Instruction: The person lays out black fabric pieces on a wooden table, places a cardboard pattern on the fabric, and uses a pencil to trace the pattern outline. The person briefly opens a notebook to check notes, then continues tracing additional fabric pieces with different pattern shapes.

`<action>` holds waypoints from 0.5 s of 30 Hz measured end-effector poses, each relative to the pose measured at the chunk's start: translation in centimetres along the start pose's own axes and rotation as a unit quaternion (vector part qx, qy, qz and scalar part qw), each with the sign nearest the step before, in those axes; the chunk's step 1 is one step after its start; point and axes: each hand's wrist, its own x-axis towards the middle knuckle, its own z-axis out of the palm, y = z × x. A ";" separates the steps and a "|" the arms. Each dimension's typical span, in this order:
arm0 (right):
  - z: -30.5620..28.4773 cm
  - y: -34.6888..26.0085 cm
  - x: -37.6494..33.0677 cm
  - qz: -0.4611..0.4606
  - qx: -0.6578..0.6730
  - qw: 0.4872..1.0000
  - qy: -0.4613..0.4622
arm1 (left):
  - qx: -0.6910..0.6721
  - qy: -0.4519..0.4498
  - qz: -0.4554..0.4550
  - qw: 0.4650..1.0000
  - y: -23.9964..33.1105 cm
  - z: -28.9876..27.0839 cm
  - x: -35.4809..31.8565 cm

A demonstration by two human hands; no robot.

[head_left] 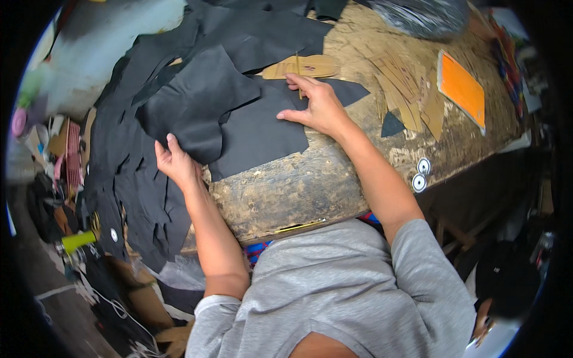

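Note:
My left hand [179, 166] is at the lower edge of a loose black leather-like piece [203, 98], its thumb on top and its other fingers partly hidden. That piece is curved and partly raised over a flatter black sheet [259, 134]. Over the sheet's far right part is my right hand [319, 107], thumb spread away from the fingers. A thin gold-brown pen-like stick [298, 62] is tucked between those fingers, crossing a tan sole-shaped template [322, 65]. What lies beneath the right palm is hidden.
Black sheets [140, 185] hang over the table's left side. Several cardboard templates [400, 89], an orange notebook [462, 89] and a small dark scrap [392, 125] lie right on the worn wooden table [280, 194]. A plastic-wrapped bundle [424, 17] sits at the far edge.

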 end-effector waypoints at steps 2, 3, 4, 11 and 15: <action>0.4 -0.2 0.0 -0.040 -0.047 0.998 -0.008 | 0.057 0.072 -0.017 0.996 -0.9 -0.5 0.4; 0.5 -0.5 -0.1 -0.061 -0.065 0.996 -0.015 | 0.103 0.031 0.009 0.994 -1.1 -0.7 0.5; 0.9 -1.0 -0.2 -0.077 -0.082 0.993 -0.021 | 0.163 0.032 -0.001 0.986 -1.4 -0.7 0.4; 4.4 -5.3 -2.6 -0.226 -0.167 0.954 -0.103 | 0.276 -0.093 0.006 0.957 -0.7 -0.2 -0.6; 6.6 -6.5 -3.0 -0.213 -0.231 0.933 -0.178 | 0.286 -0.058 0.067 0.954 0.3 0.9 -0.3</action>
